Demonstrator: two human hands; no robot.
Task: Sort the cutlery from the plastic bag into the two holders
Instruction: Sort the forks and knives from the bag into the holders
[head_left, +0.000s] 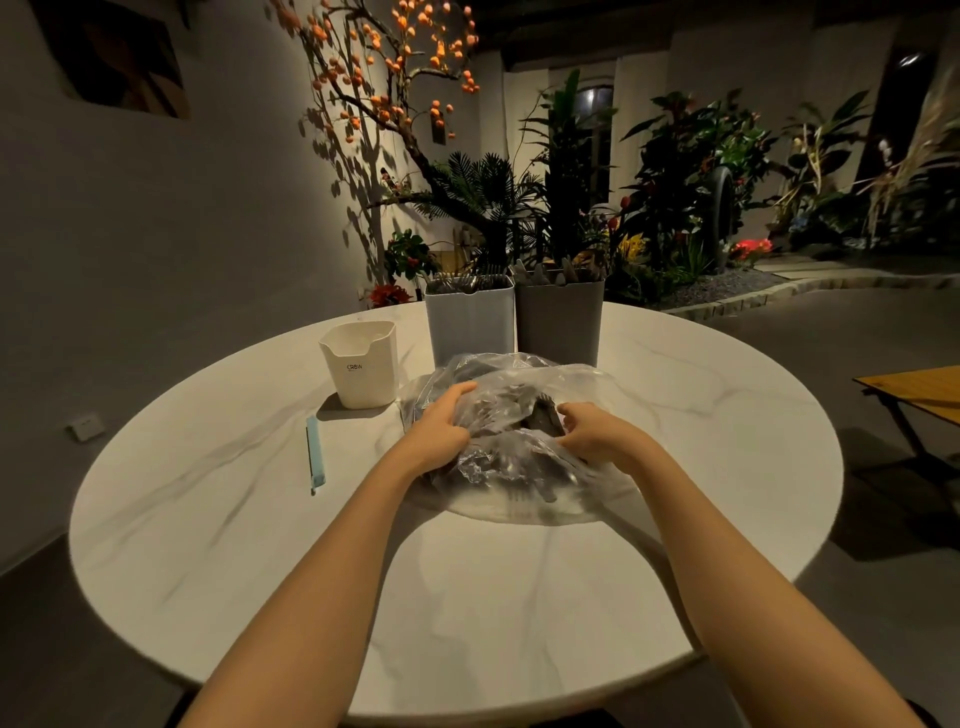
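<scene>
Left hand and right hand — fingers curled, gripping plastic bag — cutlery direction unclear.

A round white marble-look table stands on a grey floor in a dim room, lit warmly from above. Behind it a grey wall carries a framed picture and a socket, with a branch of orange fruit casting shadows. Leafy plants fill a gravel bed at the back, and a wooden table shows at right.
</scene>
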